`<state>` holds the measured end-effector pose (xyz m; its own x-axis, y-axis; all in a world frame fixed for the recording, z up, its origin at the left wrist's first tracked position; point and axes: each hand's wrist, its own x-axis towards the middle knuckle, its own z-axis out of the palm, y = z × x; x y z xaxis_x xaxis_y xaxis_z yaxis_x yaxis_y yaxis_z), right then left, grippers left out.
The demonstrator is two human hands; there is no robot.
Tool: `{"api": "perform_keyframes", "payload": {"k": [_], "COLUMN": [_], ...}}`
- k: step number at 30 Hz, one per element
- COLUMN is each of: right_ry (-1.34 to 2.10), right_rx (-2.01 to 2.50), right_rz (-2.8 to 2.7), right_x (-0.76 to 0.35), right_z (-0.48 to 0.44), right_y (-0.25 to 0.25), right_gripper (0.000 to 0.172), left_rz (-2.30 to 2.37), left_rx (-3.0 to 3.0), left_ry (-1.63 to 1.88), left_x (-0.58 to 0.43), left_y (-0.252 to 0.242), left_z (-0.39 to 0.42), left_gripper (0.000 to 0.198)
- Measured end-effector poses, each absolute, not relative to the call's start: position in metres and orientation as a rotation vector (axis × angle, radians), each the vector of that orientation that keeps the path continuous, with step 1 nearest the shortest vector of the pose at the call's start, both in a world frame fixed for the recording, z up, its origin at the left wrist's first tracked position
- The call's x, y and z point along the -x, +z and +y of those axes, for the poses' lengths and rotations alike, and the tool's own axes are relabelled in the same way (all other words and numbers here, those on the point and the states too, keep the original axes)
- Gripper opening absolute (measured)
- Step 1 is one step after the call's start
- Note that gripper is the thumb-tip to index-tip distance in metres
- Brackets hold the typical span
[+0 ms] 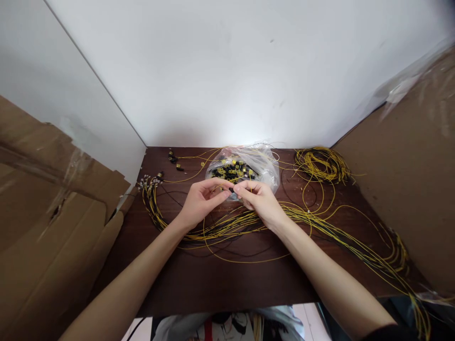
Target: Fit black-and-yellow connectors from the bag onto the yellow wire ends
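Note:
My left hand (pixel 204 198) and my right hand (pixel 259 200) meet over the middle of a dark wooden table (pixel 220 279), fingertips pinched together on a small black connector (pixel 231 190) with a thin yellow wire. Just behind them lies a clear plastic bag (pixel 245 168) full of small black and yellow connectors. A long bundle of yellow and black wires (pixel 234 226) runs under both wrists across the table.
A coil of yellow wire (pixel 322 163) lies at the back right. Wire ends with terminals (pixel 149 182) fan out at the left edge, with loose connectors (pixel 174 160) behind. Cardboard sheets (pixel 46 213) stand at left and right (pixel 419 166); white walls behind.

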<state>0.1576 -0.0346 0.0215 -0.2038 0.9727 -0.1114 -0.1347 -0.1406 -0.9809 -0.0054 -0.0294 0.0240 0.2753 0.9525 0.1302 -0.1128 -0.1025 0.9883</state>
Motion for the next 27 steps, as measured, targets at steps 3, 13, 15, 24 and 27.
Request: {"api": "perform_keyframes", "payload": {"k": [3,13,15,24,27], "right_ry": [1.529,1.339,1.295,1.055,1.012], "right_rx": [1.073,1.053,1.040,1.132,1.153], "right_rz": [-1.156,-1.319,-1.393,-1.607,-1.607], "right_x": [-0.1582,-0.1558,-0.1565,-0.1584,-0.1589], "right_z": [-0.0343,-0.0359,-0.0355,-0.0353,-0.0354], "right_y": [0.0197,0.0209,0.0186,0.0150,0.0173], "right_gripper": [0.038,0.041,0.039,0.037,0.036], "left_rz": [0.896,0.950,0.927,0.939,0.944], "left_rx": [-1.392,-1.189,-1.108,-1.129,-1.155], "left_ry": [1.153,1.236,1.233,1.216,1.208], "left_x": [0.0032,0.0045,0.0047,0.0031,0.0036], "left_y": [0.0242,0.0153,0.0147,0.0160,0.0153], "left_z": [-0.0312,-0.0253,-0.0243,-0.0267,-0.0269], "left_gripper": [0.022,0.014,0.017,0.019,0.018]}}
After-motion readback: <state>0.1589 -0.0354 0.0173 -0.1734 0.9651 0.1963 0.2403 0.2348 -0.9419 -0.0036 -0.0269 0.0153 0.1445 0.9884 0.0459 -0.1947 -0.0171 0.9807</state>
